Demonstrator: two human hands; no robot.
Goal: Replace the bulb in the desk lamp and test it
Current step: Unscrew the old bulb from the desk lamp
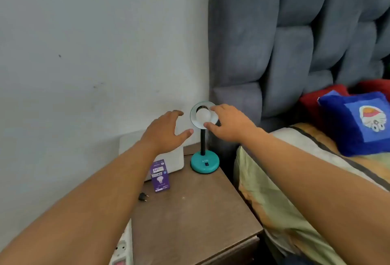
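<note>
The bulb [203,115], seated in the lamp [204,138] at the bench's far right corner, faces the hands; the right hand [231,124] is nearer, fingers spread around it, the left hand [166,132] open beside.

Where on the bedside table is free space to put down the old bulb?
The front half of the bedside table is bare, from the plug to the edge by the bed. The back is crowded: lamp base, purple bulb box, white box.
</note>
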